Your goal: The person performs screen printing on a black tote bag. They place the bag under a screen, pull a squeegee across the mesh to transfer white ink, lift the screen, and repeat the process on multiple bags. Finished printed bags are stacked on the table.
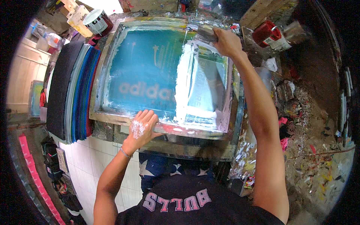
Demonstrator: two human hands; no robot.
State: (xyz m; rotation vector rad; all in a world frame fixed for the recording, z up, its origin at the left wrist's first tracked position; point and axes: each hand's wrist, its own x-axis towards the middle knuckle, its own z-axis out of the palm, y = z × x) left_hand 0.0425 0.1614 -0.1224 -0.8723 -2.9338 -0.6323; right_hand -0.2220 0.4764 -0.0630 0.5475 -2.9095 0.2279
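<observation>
A screen-printing frame [103,115] with teal mesh lies in front of me, pale lettering and a star figure showing through it. White ink [183,86] runs in a thick band down the mesh, right of its middle, and is smeared along the borders. At the frame's far right, my right hand [227,40] grips a squeegee [205,35], its lower edge blurred and partly hidden. My left hand [143,124], white ink on its back, holds the frame's near edge, fingers over the top and thumb to the right.
Left of the frame stands a stack of coloured fabric pieces [77,92]. Ink tubs stand behind: a white-and-dark one [98,22] at far left, a red one [267,33] at far right. Crumpled white paper [270,64] and paint-splattered clutter lie on the right.
</observation>
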